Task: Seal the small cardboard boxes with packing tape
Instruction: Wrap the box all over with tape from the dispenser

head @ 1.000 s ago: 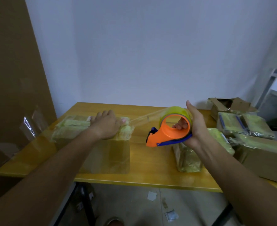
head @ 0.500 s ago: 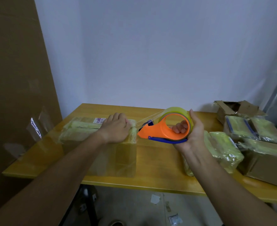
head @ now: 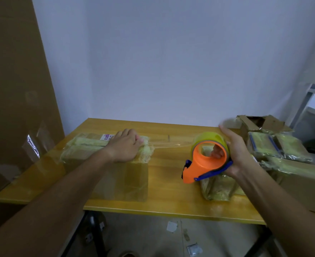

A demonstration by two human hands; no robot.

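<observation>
The cardboard box (head: 104,164) sat at the left of the desk (head: 164,197), its top and near face already glossy with tape. It looked light but stiff enough to take pressure on its top edge, so a flat palm there seemed the right hold; the film would likely be slick, and the cardboard might dent under a hard squeeze. The left hand (head: 124,147) pressed down on the box's right top corner, its fingers curled over the edge onto the tape end. From there a clear strip of tape (head: 171,144) ran taut to the right, thin and sticky, apt to twist or cling to itself if slackened. It fed from the orange tape dispenser (head: 206,164), held above the desk by the right hand (head: 234,153), fingers hooked through the roll's core, thumb straight up behind it. Further right lay wrapped boxes (head: 277,149) and an open carton (head: 260,123).
</observation>
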